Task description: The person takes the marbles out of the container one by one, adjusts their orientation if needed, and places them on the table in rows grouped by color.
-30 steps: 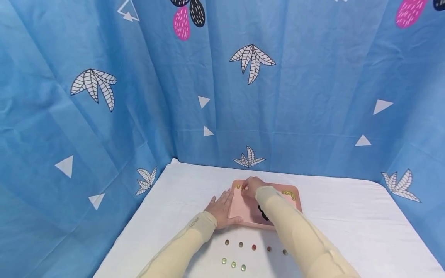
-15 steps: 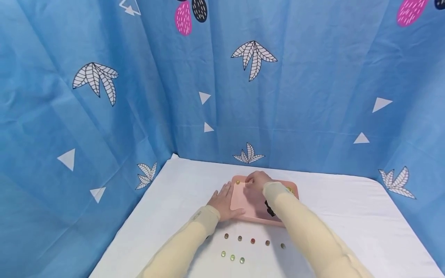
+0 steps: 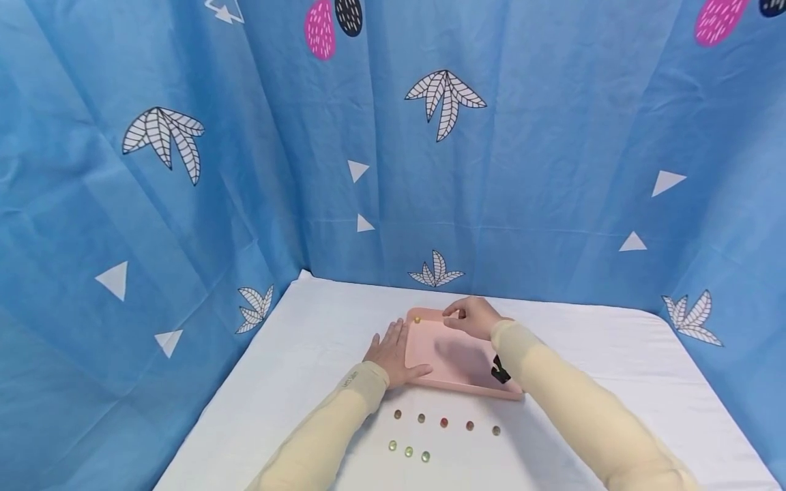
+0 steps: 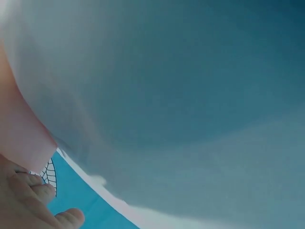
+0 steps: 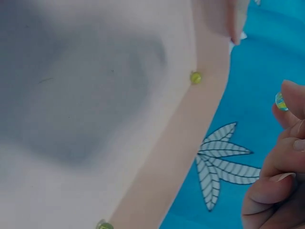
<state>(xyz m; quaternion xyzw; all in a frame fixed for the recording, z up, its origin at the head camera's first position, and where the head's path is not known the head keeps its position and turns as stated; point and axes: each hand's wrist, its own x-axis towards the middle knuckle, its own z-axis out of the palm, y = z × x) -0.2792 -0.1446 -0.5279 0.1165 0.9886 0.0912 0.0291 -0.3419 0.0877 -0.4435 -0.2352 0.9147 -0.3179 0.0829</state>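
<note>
My right hand (image 3: 474, 318) is over the far side of the pink tray (image 3: 451, 390). In the right wrist view, its thumb and finger pinch a yellow-green glass marble (image 5: 280, 101). Inside the tray's far left corner sits a yellow marble (image 3: 417, 320). The right wrist view has one marble (image 5: 196, 78) against the tray wall and another (image 5: 104, 225) at the bottom edge. With fingers spread, my left hand (image 3: 389, 356) rests at the tray's left side, thumb over the near rim. My right hand and sleeve hide the tray's right end.
On the white tablecloth (image 3: 344, 327), in front of the tray, lies a row of several dark marbles and one red marble (image 3: 444, 423). Nearer is a row of three pale green marbles (image 3: 409, 451). A blue patterned curtain (image 3: 552, 170) stands behind and on both sides.
My right hand has moved right along the tray's far side, away from the corner marble. Its arm now covers the marbles seen earlier at the right end. My left hand stays put.
</note>
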